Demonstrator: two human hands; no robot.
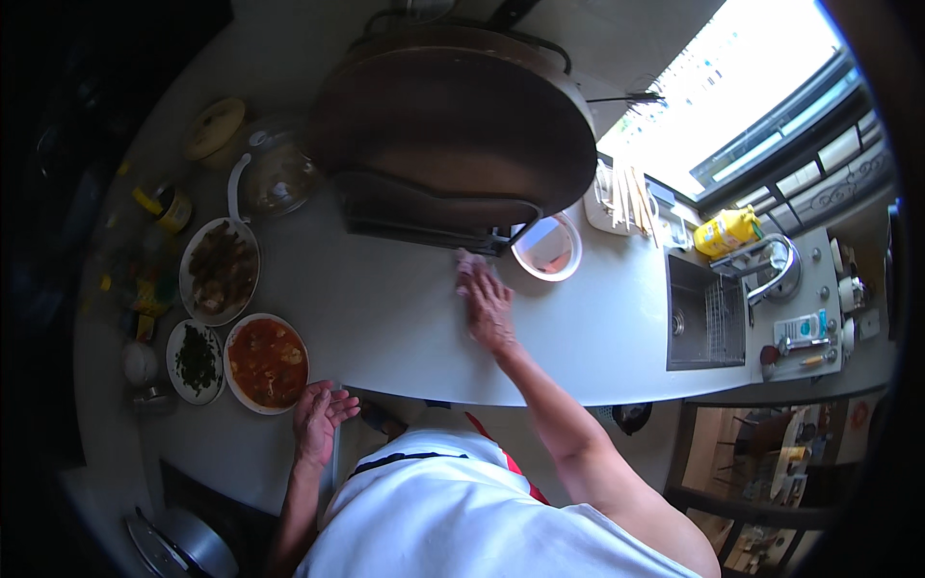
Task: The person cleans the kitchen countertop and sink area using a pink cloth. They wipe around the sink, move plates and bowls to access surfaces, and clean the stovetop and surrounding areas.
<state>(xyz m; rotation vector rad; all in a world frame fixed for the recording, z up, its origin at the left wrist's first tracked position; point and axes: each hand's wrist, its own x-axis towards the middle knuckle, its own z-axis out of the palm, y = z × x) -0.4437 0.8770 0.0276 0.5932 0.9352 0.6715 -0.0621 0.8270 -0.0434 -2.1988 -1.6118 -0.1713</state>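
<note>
My right hand (492,309) presses a crumpled pinkish cloth (470,261) flat on the white countertop (405,325). The cloth lies just in front of a black rack (426,235) that holds a large round dark board (462,123). Right of the cloth, and apart from it, sits a white round bowl (576,254). My left hand (323,419) hangs at the counter's front edge, palm up, its fingers apart and holding nothing. Beside it is a dish of red soup or stew with egg-like pieces (267,365).
At left stand a plate of chopped greens (195,363), a dish of brown food (219,271), a glass lid (278,180) and a metal pot (191,542). At right are a chopstick container (614,206), a sink (686,318), a faucet (777,271) and a yellow bottle (726,231).
</note>
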